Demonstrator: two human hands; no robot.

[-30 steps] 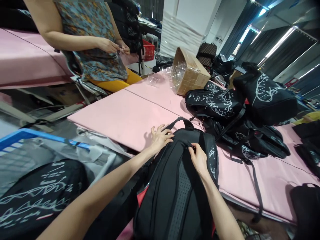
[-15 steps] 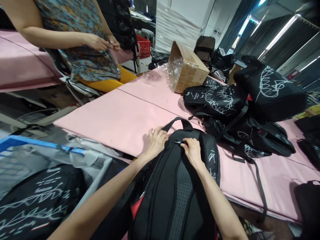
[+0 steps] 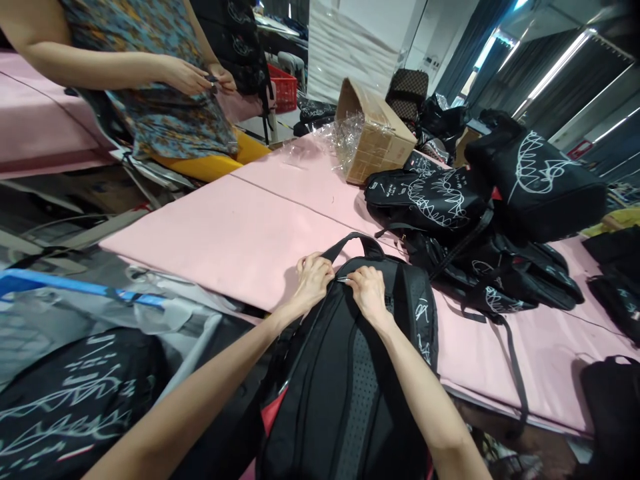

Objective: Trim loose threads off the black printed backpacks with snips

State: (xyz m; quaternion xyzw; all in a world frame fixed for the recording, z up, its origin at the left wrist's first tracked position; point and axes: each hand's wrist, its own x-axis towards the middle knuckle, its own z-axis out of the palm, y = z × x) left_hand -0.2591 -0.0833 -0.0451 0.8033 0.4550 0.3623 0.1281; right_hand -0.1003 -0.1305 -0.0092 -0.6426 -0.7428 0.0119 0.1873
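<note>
A black backpack [image 3: 350, 373] with a mesh back panel and a red lining lies in front of me, its top resting on the pink table [image 3: 250, 233]. My right hand [image 3: 367, 293] pinches a small metal zipper pull [image 3: 343, 279] at the top of the backpack. My left hand [image 3: 314, 280] is closed on the fabric at the backpack's top left corner, right beside the pull. The carry handle [image 3: 357, 241] loops up just beyond both hands.
A pile of black backpacks [image 3: 475, 227] with white scribble prints fills the table's right side. A cardboard box [image 3: 373, 133] with clear plastic stands behind. Another person [image 3: 150, 73] sits at the far left, handling something small. A blue-framed bin [image 3: 75, 360] holding a printed bag sits at my left.
My right hand has slid the zipper pull leftward along the backpack's top toward my left hand. My left hand's fingers have curled onto the fabric.
</note>
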